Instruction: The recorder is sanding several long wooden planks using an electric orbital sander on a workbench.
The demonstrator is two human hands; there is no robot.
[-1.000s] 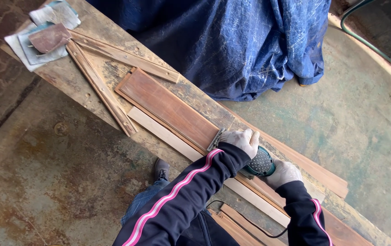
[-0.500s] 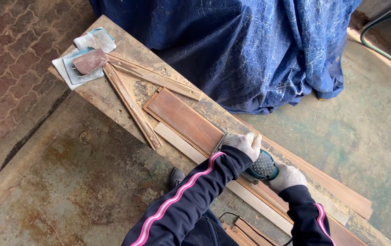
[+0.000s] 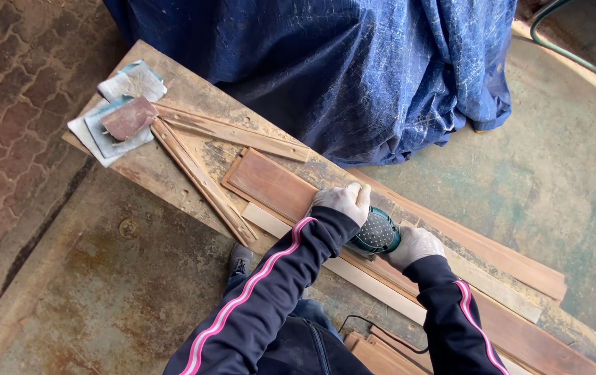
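Both gloved hands, left hand [image 3: 343,201] and right hand [image 3: 414,246], grip the green sander [image 3: 375,234], apparently slid further up the brown plank [image 3: 270,185] since a second ago

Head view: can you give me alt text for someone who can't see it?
Two gloved hands, left hand and right hand, grip a green power sander on a reddish-brown board lying on a worn wooden bench. Sandpaper sheets sit at the far end, beside a blue tarp.
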